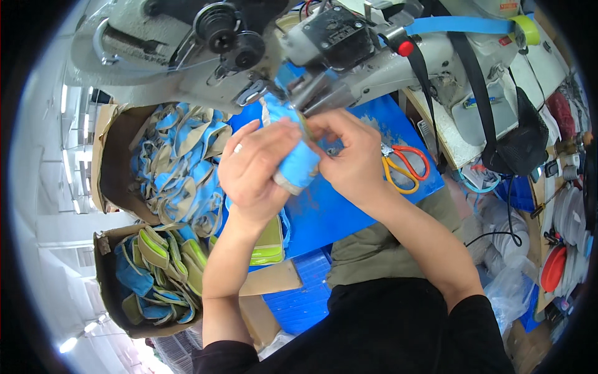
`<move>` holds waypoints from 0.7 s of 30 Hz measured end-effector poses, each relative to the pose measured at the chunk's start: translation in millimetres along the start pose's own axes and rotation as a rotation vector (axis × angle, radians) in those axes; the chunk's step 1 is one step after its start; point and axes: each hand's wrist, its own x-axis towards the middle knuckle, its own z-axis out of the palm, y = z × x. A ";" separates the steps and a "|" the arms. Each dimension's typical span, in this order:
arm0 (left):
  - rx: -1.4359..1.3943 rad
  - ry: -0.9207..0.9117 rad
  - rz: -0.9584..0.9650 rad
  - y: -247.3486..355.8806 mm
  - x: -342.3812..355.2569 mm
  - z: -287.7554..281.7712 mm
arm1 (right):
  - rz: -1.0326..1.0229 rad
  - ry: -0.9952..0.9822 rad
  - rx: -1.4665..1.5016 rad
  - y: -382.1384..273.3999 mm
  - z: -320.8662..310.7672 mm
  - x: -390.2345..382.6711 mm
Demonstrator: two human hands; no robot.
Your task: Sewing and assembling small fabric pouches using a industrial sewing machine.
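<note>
Under the head of a sewing machine (149, 75) is a blue fabric piece (299, 165) with a tan edge, curved and partly smeared by motion. My left hand (252, 168), a ring on one finger, grips its left side. With thumb and fingers pinched together, my right hand (352, 156) holds the other side close to the machine's metal guide (324, 93). The fabric's upper end runs up to the needle area, where the needle itself is hidden. Scissors (405, 169) with one red and one yellow handle lie just right of my right hand on the blue work surface (330, 212).
Left of me, a cardboard box (112, 162) holds tangled blue and tan strips; a nearer box (106, 280) holds blue and yellow-green fabric pieces. A yellow-green stack (268, 243) lies by my left forearm. Blue tape (461, 25) and black straps (476, 87) hang at the machine's right.
</note>
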 end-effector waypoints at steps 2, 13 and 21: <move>0.063 -0.055 0.051 3.7 1.4 -1.7 | 0.048 0.019 0.070 -0.9 2.3 -1.7; 0.196 -0.108 0.127 1.2 8.7 -4.3 | 0.187 0.027 0.107 -15.3 5.1 9.1; -0.021 -0.036 -0.035 -6.4 0.6 -2.7 | 0.152 0.125 0.113 -9.4 5.5 0.8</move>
